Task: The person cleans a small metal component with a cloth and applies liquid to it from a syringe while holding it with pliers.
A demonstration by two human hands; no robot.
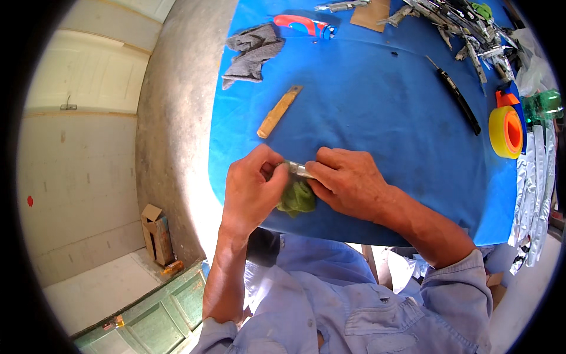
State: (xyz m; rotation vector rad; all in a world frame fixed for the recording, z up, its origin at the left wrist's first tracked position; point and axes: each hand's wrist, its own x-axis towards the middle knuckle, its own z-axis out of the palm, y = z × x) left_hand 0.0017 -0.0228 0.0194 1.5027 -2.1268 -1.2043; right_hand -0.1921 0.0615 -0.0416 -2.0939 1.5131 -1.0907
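Note:
My left hand [252, 187] and my right hand [348, 180] meet at the near edge of a table covered in blue cloth [377, 118]. Between them they pinch a small metal piece [300, 170], which looks like a blade or a folded tool. A green rag [296, 198] bunches just under it, pressed by fingers of both hands. Most of the metal piece is hidden by my fingers.
A wooden handle [279, 111] lies beyond my left hand. A grey rag [252, 52] and a red and blue tube [303, 26] sit at the far left. A black knife [457, 97], a yellow tape roll [506, 131] and several metal tools [466, 26] are at the right.

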